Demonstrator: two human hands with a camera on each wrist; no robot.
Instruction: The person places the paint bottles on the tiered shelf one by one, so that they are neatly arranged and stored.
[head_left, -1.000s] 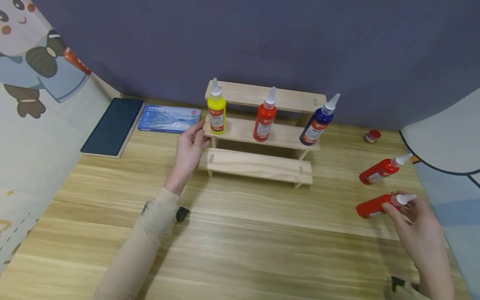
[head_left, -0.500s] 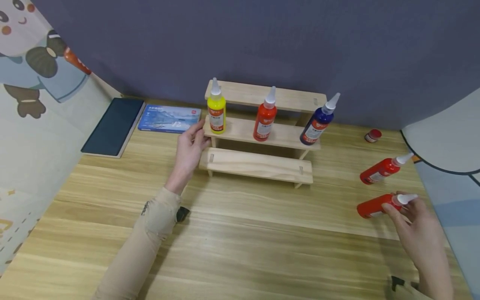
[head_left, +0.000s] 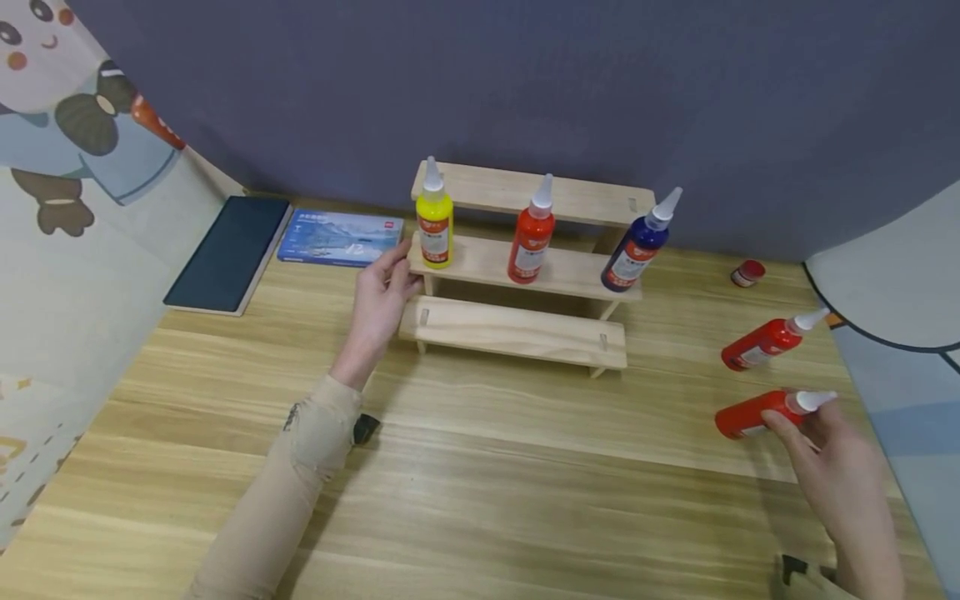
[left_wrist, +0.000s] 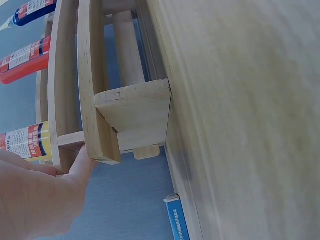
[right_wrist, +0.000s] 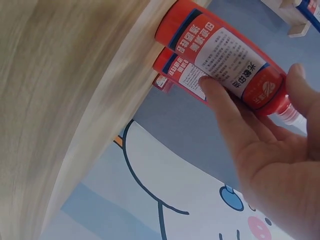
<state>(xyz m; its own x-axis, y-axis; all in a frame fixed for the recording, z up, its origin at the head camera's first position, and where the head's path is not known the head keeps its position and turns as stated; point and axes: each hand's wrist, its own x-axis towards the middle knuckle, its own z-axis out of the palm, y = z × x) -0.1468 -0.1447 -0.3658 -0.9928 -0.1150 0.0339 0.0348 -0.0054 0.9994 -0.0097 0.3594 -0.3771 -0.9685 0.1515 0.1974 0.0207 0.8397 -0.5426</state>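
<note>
My left hand [head_left: 381,304] grips the left end of a three-tier wooden stand [head_left: 513,329], its thumb at the gap between the tiers in the left wrist view. On the middle tier stand a yellow ink bottle [head_left: 434,225], a red ink bottle [head_left: 531,242] and a blue ink bottle [head_left: 635,250], all with pointed caps. At the right, my right hand [head_left: 843,475] holds another red ink bottle [right_wrist: 225,60] near its neck, between thumb and fingers. Its base is at or close to the table; I cannot tell whether it touches. Just behind it stands one more red ink bottle [head_left: 761,344].
A small red-lidded jar [head_left: 747,272] is at the back right. Left of the stand lie a blue flat box [head_left: 340,237] and a dark notebook [head_left: 227,254]. A dark blue panel [head_left: 480,92] closes off the table's back, with printed panels at both sides.
</note>
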